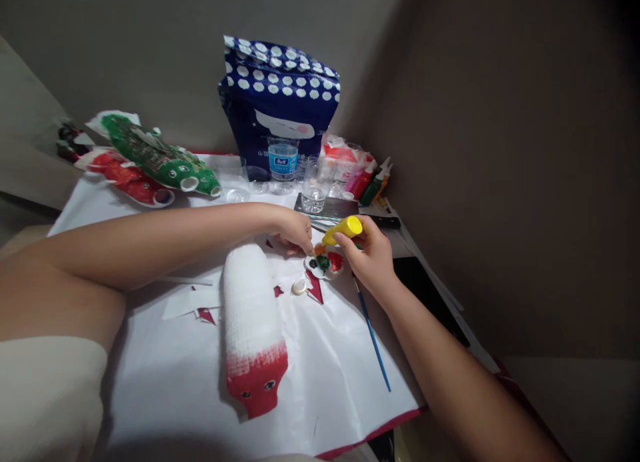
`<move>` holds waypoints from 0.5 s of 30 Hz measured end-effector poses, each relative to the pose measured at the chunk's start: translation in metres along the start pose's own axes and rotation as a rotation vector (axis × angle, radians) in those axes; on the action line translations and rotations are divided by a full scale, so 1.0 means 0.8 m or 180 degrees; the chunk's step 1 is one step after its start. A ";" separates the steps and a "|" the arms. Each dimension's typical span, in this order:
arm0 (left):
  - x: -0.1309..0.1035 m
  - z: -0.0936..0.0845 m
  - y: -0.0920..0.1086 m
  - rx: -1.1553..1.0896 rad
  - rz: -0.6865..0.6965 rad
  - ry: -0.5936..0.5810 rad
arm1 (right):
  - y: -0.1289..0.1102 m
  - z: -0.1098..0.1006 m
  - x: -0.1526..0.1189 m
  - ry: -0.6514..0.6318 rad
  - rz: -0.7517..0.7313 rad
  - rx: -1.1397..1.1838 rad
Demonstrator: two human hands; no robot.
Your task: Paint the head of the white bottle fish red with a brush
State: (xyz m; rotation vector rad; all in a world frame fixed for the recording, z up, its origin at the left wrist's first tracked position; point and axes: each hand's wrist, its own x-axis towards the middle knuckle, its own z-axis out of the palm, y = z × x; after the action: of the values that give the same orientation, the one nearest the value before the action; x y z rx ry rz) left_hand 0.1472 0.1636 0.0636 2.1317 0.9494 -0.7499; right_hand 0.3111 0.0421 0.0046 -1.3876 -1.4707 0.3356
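My right hand (374, 254) is wrapped round a yellow paint bottle (345, 230), tilted nozzle down over a small white paint palette (327, 273). Black, green, red and orange paint lie in the palette's wells. With its fingers curled in, my left hand (294, 233) grips the palette's far left edge; its fingertips are partly hidden. Closer to me lies a white gauze-covered fish shape (251, 302), its front end painted red with two eyes. A small white round cap (299, 287) sits beside the palette. A blue paintbrush (371, 335) lies below my right wrist.
Green (163, 162) and red (127, 179) painted fish lie at the back left. A blue bag (280, 102), a water bottle (283, 161), a clear cup (314, 190) and several paint bottles (373, 185) stand behind. A black-handled knife (385, 223) lies beyond my hands.
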 end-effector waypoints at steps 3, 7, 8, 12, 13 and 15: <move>0.000 0.002 0.001 -0.0022 -0.0022 0.0007 | -0.003 0.001 -0.002 -0.0035 -0.0018 -0.0008; 0.001 0.005 0.001 -0.0050 -0.0066 0.0048 | -0.009 0.001 -0.003 -0.0138 -0.0075 -0.0051; 0.000 0.005 0.001 -0.0062 -0.0079 0.0060 | -0.010 0.001 -0.003 -0.0160 -0.0102 -0.0070; -0.002 0.006 0.004 -0.0116 -0.0127 0.0095 | -0.012 0.001 -0.004 -0.0220 -0.0268 -0.0155; -0.002 0.006 0.004 -0.0125 -0.0137 0.0102 | -0.012 0.002 -0.005 -0.0230 -0.0313 -0.0186; -0.003 0.006 0.004 -0.0138 -0.0153 0.0118 | -0.011 0.003 -0.005 -0.0262 -0.0389 -0.0267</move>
State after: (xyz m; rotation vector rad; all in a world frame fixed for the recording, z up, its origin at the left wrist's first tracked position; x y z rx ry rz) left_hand 0.1477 0.1573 0.0635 2.0984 1.0307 -0.7093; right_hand 0.3038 0.0373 0.0084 -1.3563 -1.6457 0.2585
